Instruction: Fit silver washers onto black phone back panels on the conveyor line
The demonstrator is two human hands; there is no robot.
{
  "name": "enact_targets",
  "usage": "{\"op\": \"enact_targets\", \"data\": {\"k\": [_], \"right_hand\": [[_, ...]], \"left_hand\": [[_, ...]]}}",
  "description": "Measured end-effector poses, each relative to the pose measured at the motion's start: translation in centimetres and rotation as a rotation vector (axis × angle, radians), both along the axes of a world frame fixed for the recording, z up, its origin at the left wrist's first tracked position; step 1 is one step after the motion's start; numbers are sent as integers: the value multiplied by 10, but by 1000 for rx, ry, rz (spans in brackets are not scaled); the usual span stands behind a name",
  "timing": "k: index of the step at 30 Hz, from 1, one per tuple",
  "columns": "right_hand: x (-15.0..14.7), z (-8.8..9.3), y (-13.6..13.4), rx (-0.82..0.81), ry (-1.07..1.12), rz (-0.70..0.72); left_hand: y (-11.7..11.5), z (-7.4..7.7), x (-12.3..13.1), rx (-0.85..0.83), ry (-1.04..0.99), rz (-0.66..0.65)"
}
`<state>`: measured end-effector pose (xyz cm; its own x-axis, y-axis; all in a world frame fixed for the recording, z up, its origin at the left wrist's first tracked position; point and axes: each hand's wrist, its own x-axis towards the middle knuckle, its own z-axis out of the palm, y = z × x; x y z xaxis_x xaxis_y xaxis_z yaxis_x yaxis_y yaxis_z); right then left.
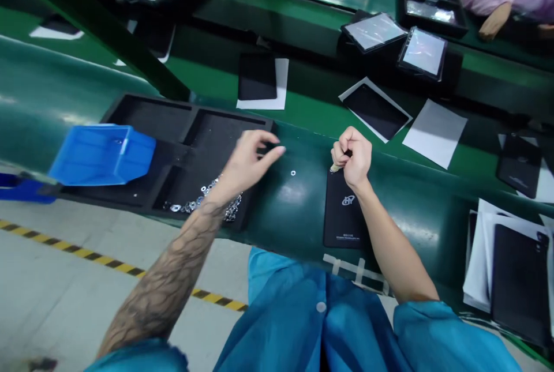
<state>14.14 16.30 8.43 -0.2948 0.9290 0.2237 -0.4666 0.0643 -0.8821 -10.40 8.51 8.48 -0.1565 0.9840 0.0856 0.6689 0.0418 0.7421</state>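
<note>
My left hand [253,158] hovers over the right edge of a black foam tray [210,130], thumb and fingers apart with nothing visible between them. Small shiny metal rings [232,210] lie heaped in the tray, partly behind my left forearm. One loose small ring [293,173] rests on the green bench between my hands. My right hand [354,156] is closed at the top edge of a black tablet back cover [341,210] that bears a light logo. A pale yellowish bit shows at its fingertips; whether it is held or worn on a finger is unclear.
A blue plastic bin [101,156] sits on the tray's left part. Black tablets on white sheets [430,132] lie along the green belt beyond. A stack of sheets with a black cover [519,280] is at right. Across the belt is a co-worker's hand [496,20].
</note>
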Motion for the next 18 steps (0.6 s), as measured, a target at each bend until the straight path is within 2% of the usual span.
{"op": "enact_targets", "data": {"k": [2, 4, 7, 9, 12, 18], "right_hand": [[-1, -1, -1, 0, -27, 4], [-1, -1, -3, -11, -55, 4], [-1, -2, -6, -40, -94, 1], [-1, -3, -8, -44, -109, 2], [-4, -4, -9, 0, -108, -7], [-7, -4, -7, -12, -111, -62]], "left_hand": [[-38, 2, -42, 0, 63, 163], [-73, -2, -76, -48, 98, 283], [-112, -17, -105, -102, 154, 377], [-127, -28, -111, -112, 195, 392], [-135, -37, -106, -146, 245, 359], [-130, -31, -88, -225, 222, 389]]}}
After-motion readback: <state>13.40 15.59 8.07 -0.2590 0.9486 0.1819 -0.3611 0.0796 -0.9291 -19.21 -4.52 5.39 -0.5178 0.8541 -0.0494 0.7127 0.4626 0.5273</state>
